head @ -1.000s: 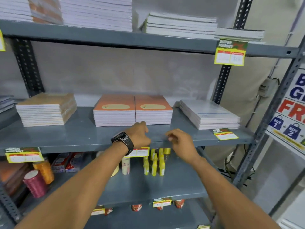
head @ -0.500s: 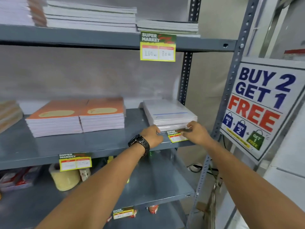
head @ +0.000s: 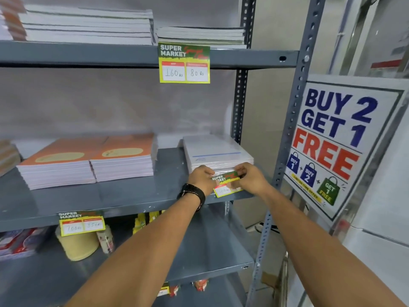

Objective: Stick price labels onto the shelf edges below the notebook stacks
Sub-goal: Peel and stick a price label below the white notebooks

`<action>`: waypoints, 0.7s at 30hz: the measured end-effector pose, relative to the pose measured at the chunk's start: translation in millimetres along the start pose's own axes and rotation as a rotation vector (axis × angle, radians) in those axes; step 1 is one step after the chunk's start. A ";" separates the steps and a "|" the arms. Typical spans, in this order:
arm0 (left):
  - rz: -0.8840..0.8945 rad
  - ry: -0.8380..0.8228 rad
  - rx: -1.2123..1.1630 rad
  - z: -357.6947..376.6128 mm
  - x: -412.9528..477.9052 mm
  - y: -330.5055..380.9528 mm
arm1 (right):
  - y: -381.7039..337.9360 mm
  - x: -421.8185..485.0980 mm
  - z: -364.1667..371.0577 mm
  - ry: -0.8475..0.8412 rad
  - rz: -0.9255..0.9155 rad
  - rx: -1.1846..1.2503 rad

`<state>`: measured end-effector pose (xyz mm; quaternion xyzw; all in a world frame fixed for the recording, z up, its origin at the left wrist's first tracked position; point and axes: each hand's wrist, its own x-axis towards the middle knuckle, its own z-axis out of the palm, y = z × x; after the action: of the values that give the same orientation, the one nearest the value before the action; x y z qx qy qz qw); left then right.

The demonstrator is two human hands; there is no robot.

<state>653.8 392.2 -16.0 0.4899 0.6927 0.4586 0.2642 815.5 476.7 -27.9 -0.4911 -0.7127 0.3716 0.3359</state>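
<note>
Both hands meet at the front edge of the middle shelf [head: 124, 196], just below the white notebook stack [head: 215, 155] at its right end. The left hand [head: 200, 177], with a black wristwatch [head: 192, 193] on its wrist, has its grip closed on the left end of a price label [head: 225, 184], and the right hand [head: 250, 177] has its grip pinched on the label's right end, its fingers [head: 235, 185] lying over part of the white price boxes. The label sits tilted, its left side lower than its right, with its green "SUPER MARKET" band up near the foot of the white stack and its yellow lower part hanging over the shelf edge; whether it is already stuck down cannot be told. To the left on the same shelf lie two stacks of orange notebooks [head: 88, 160], side by side and touching, and below them on the shelf edge hangs a second label [head: 81, 223] with handwritten prices. The top shelf [head: 77, 54] carries more notebook stacks, and a third label [head: 184, 63] reading 160 and 80 hangs from its edge below the gap between two stacks. On the shelf underneath stand a roll of tan tape [head: 77, 245] and some small bottles, blurred. To the right, beside the grey upright post [head: 294, 107], a poster [head: 334, 140] reads "BUY 2 GET 1 FREE".
</note>
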 end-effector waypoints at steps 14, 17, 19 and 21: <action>0.259 -0.089 0.180 4.8 -30.9 -9.6 | 6.2 -47.6 -14.0 -0.133 -0.249 -0.157; 0.278 -0.052 0.264 9.2 -35.7 -9.3 | 13.5 -55.8 -10.4 -0.096 -0.230 -0.110; 0.292 -0.030 0.342 12.8 -37.8 -11.0 | 17.7 -58.8 -7.1 -0.075 -0.197 -0.080; 0.296 0.001 0.402 15.1 -39.3 -13.4 | 20.5 -60.1 -3.3 -0.068 -0.201 -0.108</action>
<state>675.2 360.4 -37.9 0.6283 0.6911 0.3455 0.0909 845.1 425.3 -50.7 -0.4215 -0.7883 0.3135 0.3203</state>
